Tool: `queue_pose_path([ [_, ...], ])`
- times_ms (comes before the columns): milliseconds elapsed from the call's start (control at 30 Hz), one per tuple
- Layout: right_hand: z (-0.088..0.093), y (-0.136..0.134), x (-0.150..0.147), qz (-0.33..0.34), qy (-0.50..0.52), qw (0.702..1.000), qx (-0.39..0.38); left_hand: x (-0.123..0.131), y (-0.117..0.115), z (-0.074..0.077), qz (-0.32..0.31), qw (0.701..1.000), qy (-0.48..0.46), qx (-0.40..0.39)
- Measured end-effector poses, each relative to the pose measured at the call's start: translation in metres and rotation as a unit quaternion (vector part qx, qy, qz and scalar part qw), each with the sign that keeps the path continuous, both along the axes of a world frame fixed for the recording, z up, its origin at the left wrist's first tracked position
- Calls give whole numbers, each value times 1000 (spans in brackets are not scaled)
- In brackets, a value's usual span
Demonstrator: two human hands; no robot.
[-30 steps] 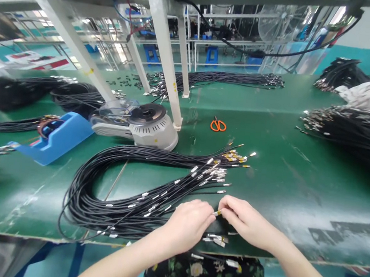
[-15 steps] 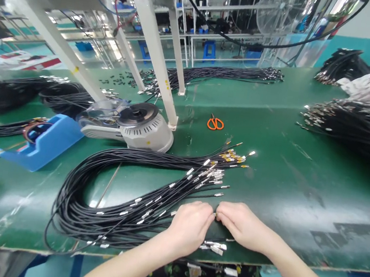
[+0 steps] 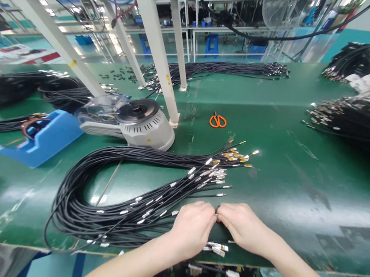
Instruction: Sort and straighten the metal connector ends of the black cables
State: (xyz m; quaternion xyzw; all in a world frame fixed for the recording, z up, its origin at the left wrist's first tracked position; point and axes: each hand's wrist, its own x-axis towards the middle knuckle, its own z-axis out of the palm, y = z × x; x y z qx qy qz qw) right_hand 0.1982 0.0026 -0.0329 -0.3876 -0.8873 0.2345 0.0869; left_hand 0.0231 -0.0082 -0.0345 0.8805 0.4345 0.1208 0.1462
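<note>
My left hand (image 3: pixel 192 229) and my right hand (image 3: pixel 240 226) meet fingertip to fingertip near the front edge of the green table (image 3: pixel 302 171). Both are closed in a pinch on the end of one thin black cable, whose tip (image 3: pixel 216 215) is almost hidden between them. A looped bundle of black cables (image 3: pixel 124 194) with metal end pieces lies just left of my hands. Its loose ends (image 3: pixel 225 161) fan out beyond my fingers. A few short metal connectors (image 3: pixel 217 248) lie under my left hand.
A grey-white tape dispenser machine (image 3: pixel 139 124) and a blue tape holder (image 3: pixel 43 137) stand at left. Orange scissors (image 3: pixel 218 121) lie mid-table. More cable piles (image 3: pixel 358 124) sit right, left and at the back. White frame legs (image 3: pixel 166 73) rise from the table.
My hands have drawn together; the yellow-tipped cable end that showed between them is now almost covered by the fingertips. The view shifted slightly.
</note>
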Motion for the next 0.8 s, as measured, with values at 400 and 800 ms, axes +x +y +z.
queue_pose_path([
  [400, 16, -3, 6, -58, 175, 972, -144, -49, 20, 70, 9, 929, -316, -193],
  [800, 30, -15, 26, -35, 31, 994, -102, -180, 0, 124, 171, 804, -569, -29],
])
